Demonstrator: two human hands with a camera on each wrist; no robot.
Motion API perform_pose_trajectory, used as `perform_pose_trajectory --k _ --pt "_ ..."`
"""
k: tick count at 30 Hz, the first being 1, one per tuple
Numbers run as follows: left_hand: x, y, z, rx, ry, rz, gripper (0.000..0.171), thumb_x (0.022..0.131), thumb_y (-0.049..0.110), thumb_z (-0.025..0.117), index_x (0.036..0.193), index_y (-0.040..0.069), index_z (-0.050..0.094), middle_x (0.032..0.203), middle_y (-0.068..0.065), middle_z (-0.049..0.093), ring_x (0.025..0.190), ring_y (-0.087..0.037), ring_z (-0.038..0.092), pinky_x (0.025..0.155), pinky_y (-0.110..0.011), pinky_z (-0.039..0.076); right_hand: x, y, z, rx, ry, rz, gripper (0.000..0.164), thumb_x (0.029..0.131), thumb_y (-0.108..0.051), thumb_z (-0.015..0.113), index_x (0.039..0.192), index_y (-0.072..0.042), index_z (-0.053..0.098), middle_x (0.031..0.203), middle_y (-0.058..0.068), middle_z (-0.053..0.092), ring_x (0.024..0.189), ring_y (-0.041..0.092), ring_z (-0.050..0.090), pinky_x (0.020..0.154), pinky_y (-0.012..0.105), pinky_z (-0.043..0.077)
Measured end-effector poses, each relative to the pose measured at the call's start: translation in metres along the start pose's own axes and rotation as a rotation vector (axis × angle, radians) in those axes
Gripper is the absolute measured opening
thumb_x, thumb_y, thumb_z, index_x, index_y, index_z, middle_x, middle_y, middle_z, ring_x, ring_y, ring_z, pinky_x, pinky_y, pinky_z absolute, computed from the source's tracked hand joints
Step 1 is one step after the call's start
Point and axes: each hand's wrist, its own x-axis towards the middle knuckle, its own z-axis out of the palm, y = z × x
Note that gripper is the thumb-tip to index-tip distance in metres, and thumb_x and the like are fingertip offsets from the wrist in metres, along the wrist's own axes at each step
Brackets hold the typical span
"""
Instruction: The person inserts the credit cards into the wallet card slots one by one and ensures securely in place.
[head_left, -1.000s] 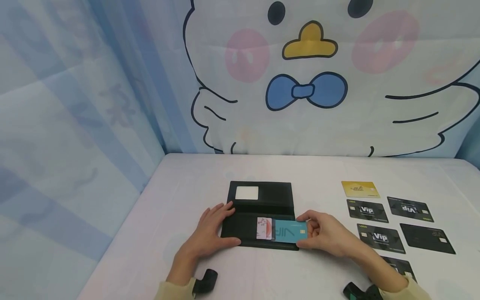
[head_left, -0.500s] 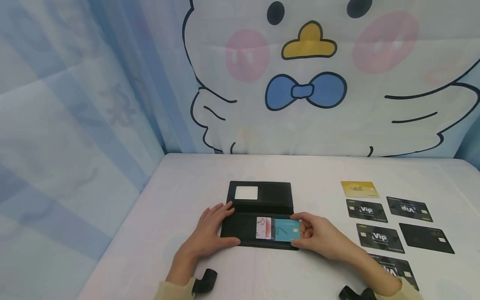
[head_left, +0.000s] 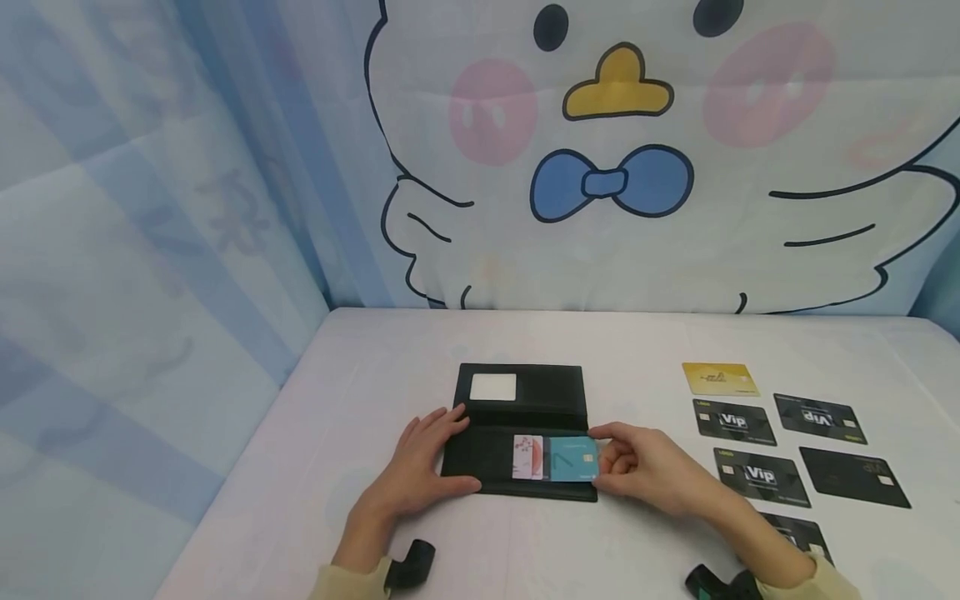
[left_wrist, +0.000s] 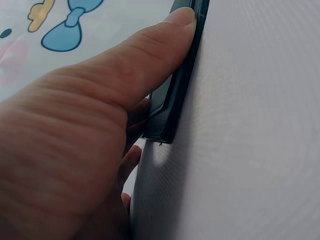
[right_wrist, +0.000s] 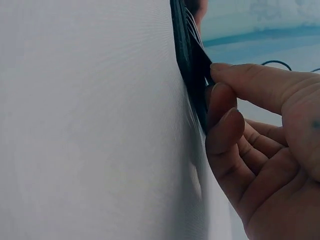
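Your left hand lies with its fingers spread on the left side of the unfolded black wallet, and its thumb rests at the near edge. Right of these fingertips, on the far flap, is a white patch. Between your two hands, on the near flap, there is a pink card, and just right of it the blue card; how deep this sits in a slot, I cannot tell. Your right hand pinches the blue card's right end between thumb and forefinger. Farther right of this hand lie one gold card and five dark cards, the nearest partly hidden by your forearm.
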Motion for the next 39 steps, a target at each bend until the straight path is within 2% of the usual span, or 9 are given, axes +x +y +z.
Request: perform_pose_trajectory --k 7,13,20,39 --pt "0.000 -0.002 0.001 -0.003 0.003 0.008 0.084 0.079 0.045 0.085 0.147 0.009 0.052 0.161 -0.003 0.036 0.151 -0.028 0.020 0.122 -0.052 0.001 0.005 -0.002 0.005 -0.039 0.015 -0.037 0.057 0.087 -0.014 0.080 0.133 0.009 0.055 0.082 -0.004 0.061 0.070 0.010 0.056 0.060 0.022 0.049" --pt "0.000 -0.002 0.002 -0.008 0.003 0.012 0.084 0.079 0.045 0.084 0.147 0.009 0.051 0.161 -0.003 0.036 0.151 -0.028 0.020 0.122 -0.053 0.001 0.011 -0.005 0.011 -0.053 0.038 -0.081 0.056 0.084 -0.016 0.083 0.128 0.010 0.060 0.081 -0.003 0.056 0.069 0.009 0.049 0.057 0.023 0.043" --pt "-0.001 -0.001 0.001 -0.014 -0.002 0.013 0.084 0.080 0.045 0.084 0.147 0.008 0.051 0.161 -0.004 0.036 0.150 -0.029 0.020 0.122 -0.053 0.001 0.015 -0.009 0.014 -0.123 0.062 -0.120 0.053 0.082 -0.019 0.085 0.125 0.005 0.064 0.084 -0.003 0.053 0.066 0.007 0.047 0.055 0.022 0.042" --pt "0.000 -0.003 0.001 -0.011 -0.003 0.028 0.083 0.080 0.045 0.084 0.147 0.008 0.051 0.161 -0.003 0.035 0.151 -0.028 0.021 0.122 -0.052 0.002 0.023 -0.016 0.023 -0.166 0.076 -0.092 0.053 0.080 -0.023 0.087 0.122 0.002 0.068 0.080 -0.004 0.050 0.069 0.010 0.046 0.056 0.024 0.041"
